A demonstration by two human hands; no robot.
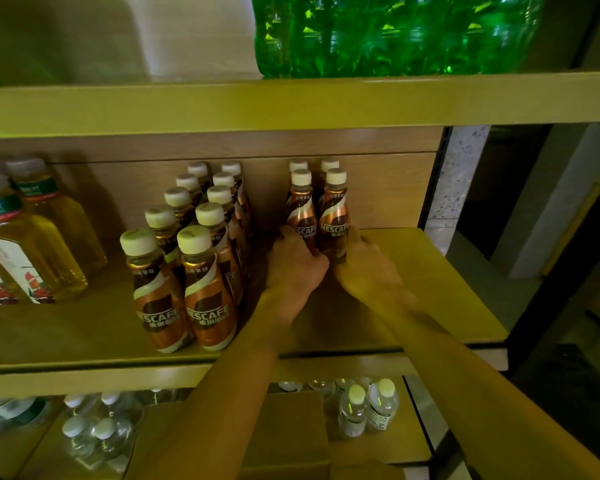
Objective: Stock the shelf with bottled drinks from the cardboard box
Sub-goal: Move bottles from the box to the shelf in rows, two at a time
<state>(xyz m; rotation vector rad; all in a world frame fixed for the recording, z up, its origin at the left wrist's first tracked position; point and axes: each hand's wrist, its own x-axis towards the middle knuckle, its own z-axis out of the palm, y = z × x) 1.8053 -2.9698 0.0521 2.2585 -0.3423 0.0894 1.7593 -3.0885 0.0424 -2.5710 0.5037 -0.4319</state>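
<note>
Two bare forearms reach up from the bottom edge over the front lip of the middle shelf point(430, 271), hiding part of its board and part of the cardboard box point(291, 431) that sits below them on the lower level. The left hand point(297, 263) has its fingers curled round the foot of the left front bottle point(302, 211), and the right hand point(368, 268) wraps the foot of the right front bottle point(335, 216). The two hands are just beside each other, thumbs nearly meeting. Both bottles are brown coffee drinks with cream caps, upright and touching side by side towards the right end of the shelf, well back from its front edge. The hands cover their bases, so whether they rest on the board cannot be told. Right behind them stands a back pair point(329, 164) of the same drink, close to the wooden back panel, with only caps and necks showing. To the left, past a bare gap, a block of ten coffee bottles point(201, 258) stands in two rows running front to back. Further left are yellow drink bottles point(32, 244) with green labels. A pack of green bottles point(395, 32) lies on the shelf above. Beside the box, small water bottles point(368, 407) stand to its right, and more clear bottles point(90, 427) stand to its left.
</note>
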